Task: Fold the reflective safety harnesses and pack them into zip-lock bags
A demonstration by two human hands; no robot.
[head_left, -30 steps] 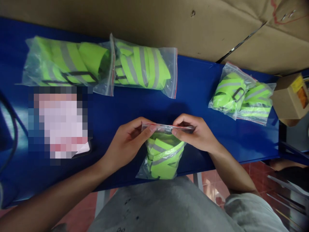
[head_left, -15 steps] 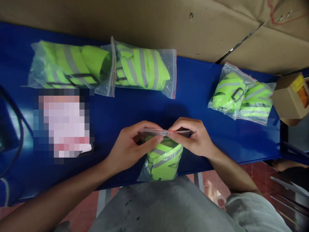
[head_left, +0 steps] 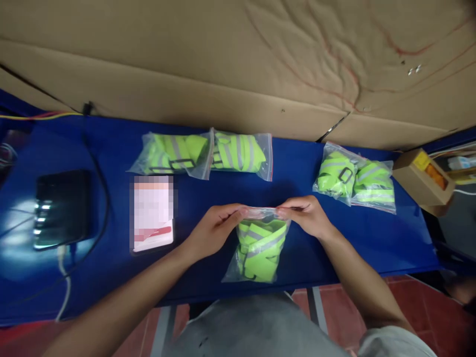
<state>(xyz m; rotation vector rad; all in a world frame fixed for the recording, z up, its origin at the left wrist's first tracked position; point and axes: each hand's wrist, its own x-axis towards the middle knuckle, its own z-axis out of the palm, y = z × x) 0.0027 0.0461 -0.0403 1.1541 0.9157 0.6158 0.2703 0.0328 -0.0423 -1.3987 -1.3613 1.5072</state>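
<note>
A clear zip bag [head_left: 260, 250] packed with a folded neon-yellow reflective strap hangs upright between my hands near the table's front edge. My left hand [head_left: 215, 228] pinches the left end of its zip strip between thumb and fingers. At the right end, my right hand [head_left: 307, 215] grips the same strip the same way. The strip is stretched nearly straight between them; whether it is sealed I cannot tell. Behind my hands lie two filled bags, a left one [head_left: 173, 153] and a right one [head_left: 240, 153], touching end to end.
Two more filled bags [head_left: 336, 173] overlap at the right, beside a cardboard box [head_left: 424, 178]. A phone [head_left: 154, 238], partly pixelated, lies left on the blue table [head_left: 208, 196]. Farther left are a black device [head_left: 63, 208] and cables [head_left: 104, 193]. Cardboard [head_left: 223, 64] lines the back.
My hands have moved apart along the zip strip, from its middle to its two ends. The view has shifted, showing more of the table's left side and the cardboard.
</note>
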